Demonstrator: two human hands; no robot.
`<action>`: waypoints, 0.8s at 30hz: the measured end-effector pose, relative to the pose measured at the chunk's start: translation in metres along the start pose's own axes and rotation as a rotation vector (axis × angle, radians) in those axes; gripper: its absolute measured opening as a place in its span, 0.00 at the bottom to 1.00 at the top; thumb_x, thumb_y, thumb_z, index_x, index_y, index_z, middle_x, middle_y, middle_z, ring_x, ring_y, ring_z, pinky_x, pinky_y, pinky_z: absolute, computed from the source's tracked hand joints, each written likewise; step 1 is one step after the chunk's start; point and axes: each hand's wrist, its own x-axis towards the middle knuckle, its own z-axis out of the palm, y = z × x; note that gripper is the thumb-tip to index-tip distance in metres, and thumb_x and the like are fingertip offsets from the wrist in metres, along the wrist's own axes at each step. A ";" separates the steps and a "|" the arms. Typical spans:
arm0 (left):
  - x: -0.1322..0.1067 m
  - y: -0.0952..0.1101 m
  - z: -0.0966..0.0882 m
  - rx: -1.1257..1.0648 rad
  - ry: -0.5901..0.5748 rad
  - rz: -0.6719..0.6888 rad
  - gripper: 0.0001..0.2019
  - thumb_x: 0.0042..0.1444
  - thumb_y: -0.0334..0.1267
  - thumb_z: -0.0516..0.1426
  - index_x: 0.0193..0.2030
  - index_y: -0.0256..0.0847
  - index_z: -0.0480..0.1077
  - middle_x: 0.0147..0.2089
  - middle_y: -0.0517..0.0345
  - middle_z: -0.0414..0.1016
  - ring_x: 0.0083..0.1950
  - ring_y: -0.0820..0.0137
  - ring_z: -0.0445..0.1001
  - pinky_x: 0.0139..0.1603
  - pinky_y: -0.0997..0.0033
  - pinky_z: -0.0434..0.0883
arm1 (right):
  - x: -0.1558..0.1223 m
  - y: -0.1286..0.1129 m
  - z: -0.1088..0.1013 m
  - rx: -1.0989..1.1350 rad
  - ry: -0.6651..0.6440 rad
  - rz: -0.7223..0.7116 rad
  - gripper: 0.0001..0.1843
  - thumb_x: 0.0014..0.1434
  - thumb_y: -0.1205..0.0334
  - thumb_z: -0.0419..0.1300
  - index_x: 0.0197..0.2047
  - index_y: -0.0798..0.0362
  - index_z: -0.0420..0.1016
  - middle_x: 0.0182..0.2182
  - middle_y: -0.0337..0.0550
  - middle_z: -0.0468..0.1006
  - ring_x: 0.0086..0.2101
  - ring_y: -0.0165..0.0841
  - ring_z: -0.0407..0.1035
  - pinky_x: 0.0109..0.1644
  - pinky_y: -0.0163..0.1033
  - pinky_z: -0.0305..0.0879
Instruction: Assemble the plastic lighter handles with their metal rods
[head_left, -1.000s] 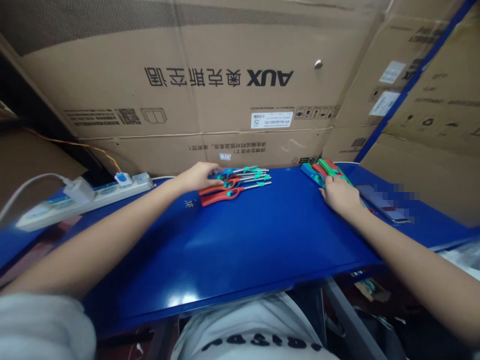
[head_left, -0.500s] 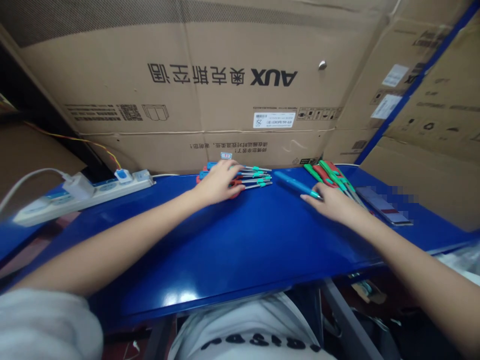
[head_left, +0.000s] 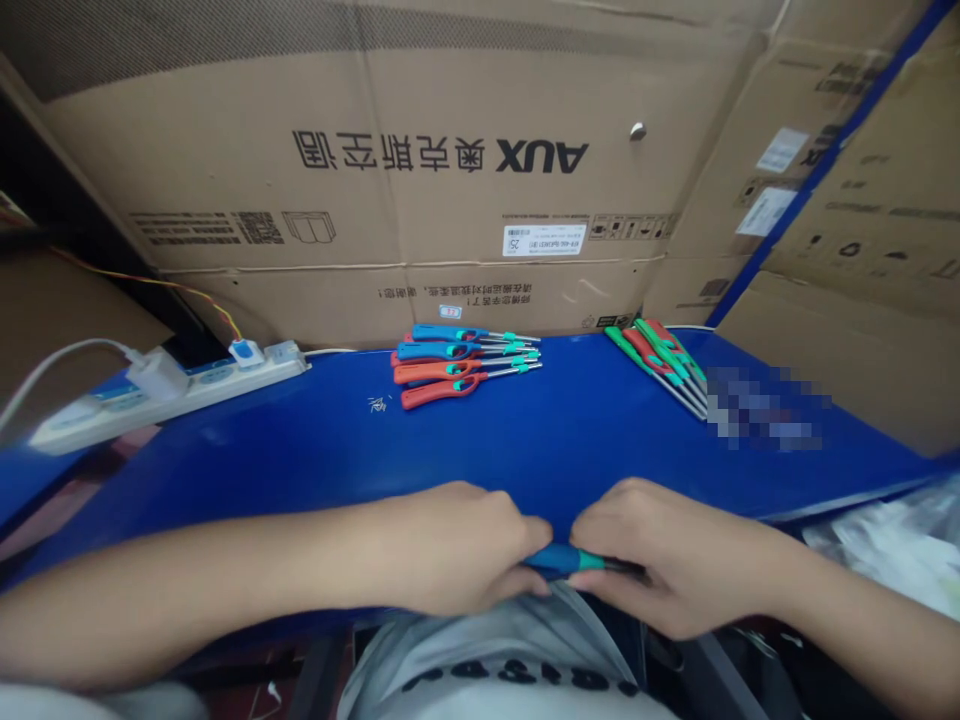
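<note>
A blue long-nose lighter (head_left: 555, 558) with a teal part is held level between my hands, close to my body over the table's front edge. My left hand (head_left: 472, 545) is closed on its blue handle end. My right hand (head_left: 660, 550) pinches the other end, by the teal part and the dark stem, which the fingers partly hide. Behind my hands lies a row of several blue, orange and red lighters (head_left: 442, 372), their metal stems pointing right. Farther right several green and red lighters (head_left: 660, 360) lie slantwise with their stems toward me.
The blue table (head_left: 337, 470) backs onto a large cardboard panel (head_left: 450, 220). A white power strip (head_left: 202, 380) with plugs and cords lies at the left. Beside the right-hand lighters is a pixelated patch (head_left: 772, 405). Clear plastic (head_left: 892, 550) hangs at the right edge.
My left hand has left the row of lighters and come back toward my body. My right hand has brought the blue lighter there too, and now both hands hold it.
</note>
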 end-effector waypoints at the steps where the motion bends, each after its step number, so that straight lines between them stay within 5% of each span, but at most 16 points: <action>1: -0.003 0.003 -0.001 -0.041 -0.031 -0.015 0.11 0.67 0.48 0.54 0.45 0.45 0.72 0.33 0.57 0.80 0.31 0.63 0.79 0.23 0.70 0.58 | -0.001 -0.003 0.002 0.030 -0.012 -0.004 0.16 0.68 0.56 0.52 0.28 0.52 0.61 0.23 0.36 0.67 0.24 0.27 0.58 0.29 0.35 0.49; 6: -0.027 -0.006 -0.004 -0.179 -0.146 -0.094 0.12 0.64 0.51 0.56 0.42 0.47 0.74 0.33 0.57 0.79 0.29 0.65 0.76 0.23 0.71 0.56 | -0.020 -0.010 0.007 0.140 -0.090 0.020 0.14 0.64 0.59 0.56 0.27 0.51 0.62 0.22 0.36 0.68 0.24 0.27 0.59 0.29 0.35 0.52; 12: -0.048 -0.042 -0.002 -0.291 -0.152 -0.178 0.16 0.60 0.55 0.60 0.41 0.45 0.74 0.33 0.59 0.74 0.33 0.68 0.74 0.26 0.74 0.60 | -0.040 0.006 0.000 0.151 0.035 0.248 0.17 0.69 0.55 0.52 0.28 0.51 0.66 0.23 0.39 0.70 0.27 0.31 0.63 0.32 0.36 0.55; 15: -0.042 -0.054 -0.002 -0.227 -0.078 -0.174 0.17 0.55 0.50 0.65 0.47 0.46 0.72 0.36 0.60 0.74 0.33 0.69 0.73 0.29 0.75 0.62 | -0.031 0.021 -0.005 0.111 0.050 0.256 0.19 0.70 0.52 0.51 0.29 0.51 0.64 0.24 0.38 0.70 0.27 0.31 0.63 0.32 0.37 0.54; 19: -0.028 -0.065 -0.005 -0.130 0.085 -0.088 0.09 0.65 0.41 0.57 0.50 0.47 0.70 0.39 0.59 0.76 0.36 0.69 0.74 0.32 0.74 0.63 | -0.019 0.038 -0.009 0.029 0.109 0.279 0.19 0.73 0.50 0.46 0.33 0.51 0.63 0.28 0.40 0.71 0.29 0.32 0.64 0.35 0.38 0.56; 24: -0.009 -0.063 -0.004 -0.107 0.079 0.022 0.10 0.63 0.37 0.58 0.50 0.46 0.71 0.37 0.60 0.76 0.33 0.70 0.75 0.30 0.74 0.62 | -0.008 0.033 -0.014 -0.026 -0.004 0.234 0.19 0.73 0.50 0.44 0.35 0.50 0.65 0.29 0.40 0.73 0.28 0.32 0.66 0.34 0.37 0.57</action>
